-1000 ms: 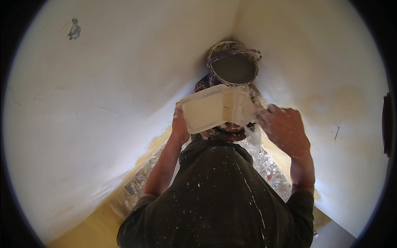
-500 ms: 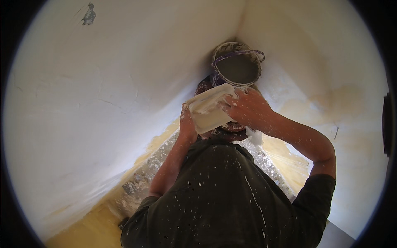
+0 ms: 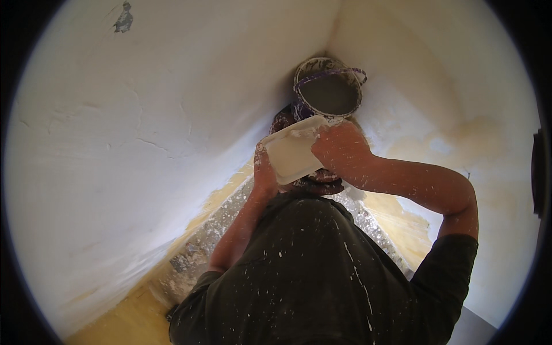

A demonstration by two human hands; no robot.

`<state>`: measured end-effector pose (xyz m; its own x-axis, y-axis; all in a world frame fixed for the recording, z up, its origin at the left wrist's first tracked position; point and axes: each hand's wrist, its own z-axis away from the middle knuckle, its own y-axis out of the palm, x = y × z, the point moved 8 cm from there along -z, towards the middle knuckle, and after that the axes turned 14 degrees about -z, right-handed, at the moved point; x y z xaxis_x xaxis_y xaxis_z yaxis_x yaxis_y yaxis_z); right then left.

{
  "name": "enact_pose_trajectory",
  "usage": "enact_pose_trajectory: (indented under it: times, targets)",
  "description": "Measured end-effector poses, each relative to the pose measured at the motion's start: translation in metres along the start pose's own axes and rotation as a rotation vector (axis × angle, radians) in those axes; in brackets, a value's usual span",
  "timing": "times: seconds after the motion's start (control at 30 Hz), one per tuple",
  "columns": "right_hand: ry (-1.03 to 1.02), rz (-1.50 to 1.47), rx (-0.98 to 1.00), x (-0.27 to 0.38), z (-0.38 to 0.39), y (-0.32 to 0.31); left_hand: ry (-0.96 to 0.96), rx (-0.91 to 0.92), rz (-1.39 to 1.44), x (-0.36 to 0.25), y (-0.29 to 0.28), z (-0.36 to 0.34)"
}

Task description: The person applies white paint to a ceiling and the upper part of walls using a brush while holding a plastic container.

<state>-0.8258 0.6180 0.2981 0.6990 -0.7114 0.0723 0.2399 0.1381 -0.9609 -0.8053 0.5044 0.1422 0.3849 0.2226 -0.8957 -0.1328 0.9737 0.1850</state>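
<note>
A shallow, rectangular off-white tray (image 3: 294,150) is held tilted in front of my chest, its inside smeared with pale, wet-looking material. My left hand (image 3: 265,167) grips its left edge, the thumb up at the rim. At the tray's right end, my right hand (image 3: 344,148) is closed, knuckles up, with pale smears around the fingers. Whether it grips the tray's rim or some small thing is hidden. Just beyond the tray stands a bucket (image 3: 330,95) holding grey, smooth material, its rim crusted and its purple handle (image 3: 328,73) lying across the opening.
Two pale walls meet in a corner behind the bucket; the left wall (image 3: 115,172) has cracks and a dark chipped patch (image 3: 123,18). Low down, the walls show yellowish bands (image 3: 397,215). The speckled floor (image 3: 213,236) is splashed with white. A dark object (image 3: 538,172) sits at the right rim.
My right hand has curled from spread fingers inside the tray into a closed shape at its right end. My right elbow has moved outward and slightly down. My left hand keeps its grip.
</note>
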Motion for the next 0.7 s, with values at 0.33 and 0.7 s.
enact_pose_trajectory:
  times: [0.33, 0.7]
  targets:
    - [-0.046, 0.15, 0.122, 0.015, -0.014, -0.01, -0.041, -0.017, 0.073, -0.003, 0.0, 0.009]
    - [-0.08, 0.198, 0.51, 0.004, -0.05, 0.0, -0.026, 0.004, 0.083, -0.003, -0.003, 0.007]
